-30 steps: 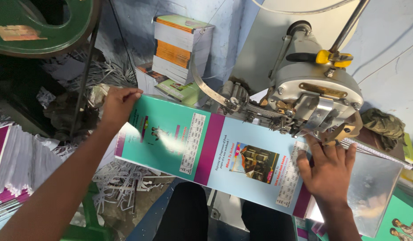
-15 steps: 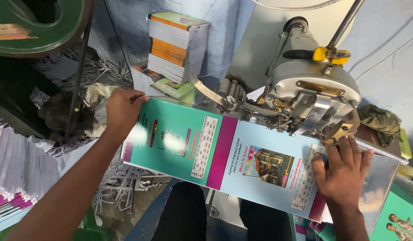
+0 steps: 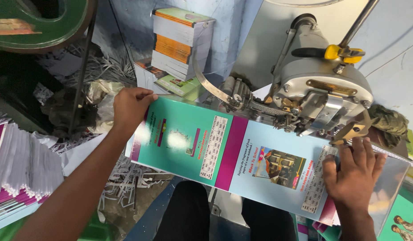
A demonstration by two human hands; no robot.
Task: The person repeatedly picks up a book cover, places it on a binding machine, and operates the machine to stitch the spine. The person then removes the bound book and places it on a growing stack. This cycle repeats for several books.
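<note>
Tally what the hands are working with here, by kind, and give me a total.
Hands: 2, the left hand and the right hand
Long printed cover sheet: 1
Metal stitching machine: 1
Total: 4

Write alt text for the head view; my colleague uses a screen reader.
Two bare hands, left hand and right hand, press a long teal-and-blue printed cover sheet flat under a grey metal stitching machine head.

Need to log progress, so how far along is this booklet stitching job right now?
Done, by the look of it: a finished pile against the wall. In hand: the left hand and right hand press one open cover sheet flat under the stitching machine head. Possibly left: the stack of sheets at the left.
</note>
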